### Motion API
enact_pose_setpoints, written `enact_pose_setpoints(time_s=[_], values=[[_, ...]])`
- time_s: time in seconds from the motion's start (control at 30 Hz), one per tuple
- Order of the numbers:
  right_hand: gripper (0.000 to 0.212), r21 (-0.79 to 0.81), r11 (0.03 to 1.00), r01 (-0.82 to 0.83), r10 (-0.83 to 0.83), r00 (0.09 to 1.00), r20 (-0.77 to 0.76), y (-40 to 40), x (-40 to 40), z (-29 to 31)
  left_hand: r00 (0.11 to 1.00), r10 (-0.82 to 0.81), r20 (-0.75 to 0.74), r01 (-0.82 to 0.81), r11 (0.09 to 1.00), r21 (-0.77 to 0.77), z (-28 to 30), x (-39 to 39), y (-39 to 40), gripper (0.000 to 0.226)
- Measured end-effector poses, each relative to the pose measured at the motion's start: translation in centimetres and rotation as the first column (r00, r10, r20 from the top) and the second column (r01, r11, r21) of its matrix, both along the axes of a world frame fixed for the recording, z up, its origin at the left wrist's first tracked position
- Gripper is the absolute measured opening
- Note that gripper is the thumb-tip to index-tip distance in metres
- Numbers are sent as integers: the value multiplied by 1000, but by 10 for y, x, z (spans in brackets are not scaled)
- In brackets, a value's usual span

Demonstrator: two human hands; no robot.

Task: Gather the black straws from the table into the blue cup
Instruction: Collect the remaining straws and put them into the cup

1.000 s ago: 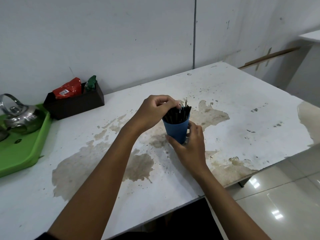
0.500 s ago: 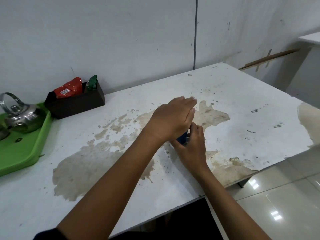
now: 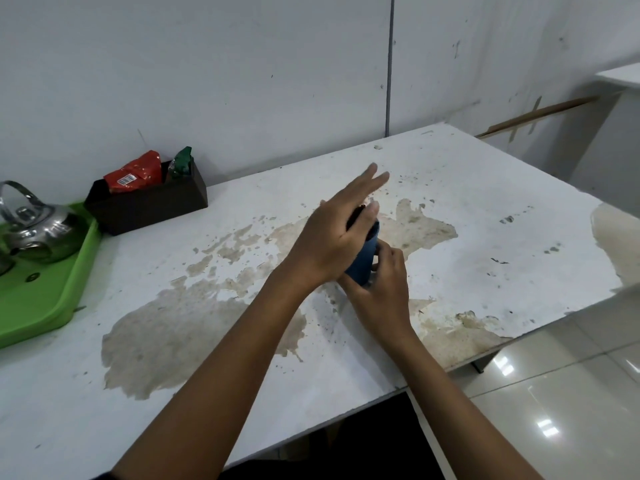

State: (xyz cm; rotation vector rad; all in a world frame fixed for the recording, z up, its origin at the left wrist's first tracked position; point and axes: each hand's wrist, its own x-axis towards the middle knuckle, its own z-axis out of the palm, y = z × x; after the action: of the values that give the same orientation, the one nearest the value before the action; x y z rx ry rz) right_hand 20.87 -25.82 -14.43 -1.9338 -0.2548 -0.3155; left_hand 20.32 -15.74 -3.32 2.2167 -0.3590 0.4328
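Observation:
The blue cup (image 3: pixel 364 258) stands near the middle of the stained white table (image 3: pixel 485 209), tilted a little to the left. My right hand (image 3: pixel 382 289) wraps around its lower part from the near side. My left hand (image 3: pixel 337 233) lies flat over the cup's mouth, fingers stretched out and pointing away to the right. Only a few tips of the black straws (image 3: pixel 358 212) show under the left palm; the others are hidden by it.
A green tray (image 3: pixel 45 299) with a metal kettle (image 3: pixel 36 226) sits at the table's left edge. Behind it a dark box (image 3: pixel 149 202) holds a red packet and a green packet against the wall. The table's near-right edge drops to a tiled floor.
My left hand let go of the straw tops it pinched and spread flat over the cup. Its fingers now reach farther out and up, and the cup shows more beneath the palm.

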Motion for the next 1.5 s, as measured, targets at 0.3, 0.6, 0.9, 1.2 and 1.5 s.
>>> enact_pose_setpoints(time_s=[0.3,0.6,0.9,1.2,1.5], values=[[69,-7,1000,4,-4,1000,5,0,-1,0,980,198,6,-198,980,27,-7,-2,13,40],[57,9,1000,-19,18,1000,13,0,-2,4,980,168,110,-200,872,447,-18,-4,3,44],[68,223,967,-121,128,992,-16,2,-2,21,945,300,132,-324,916,238,-17,-14,51,47],[70,233,938,-255,283,954,-95,35,19,41,716,686,-130,-637,718,280,-73,-44,165,51],[63,147,912,-384,404,901,-157,124,75,52,523,835,-172,-682,531,503,-97,-33,252,51]])
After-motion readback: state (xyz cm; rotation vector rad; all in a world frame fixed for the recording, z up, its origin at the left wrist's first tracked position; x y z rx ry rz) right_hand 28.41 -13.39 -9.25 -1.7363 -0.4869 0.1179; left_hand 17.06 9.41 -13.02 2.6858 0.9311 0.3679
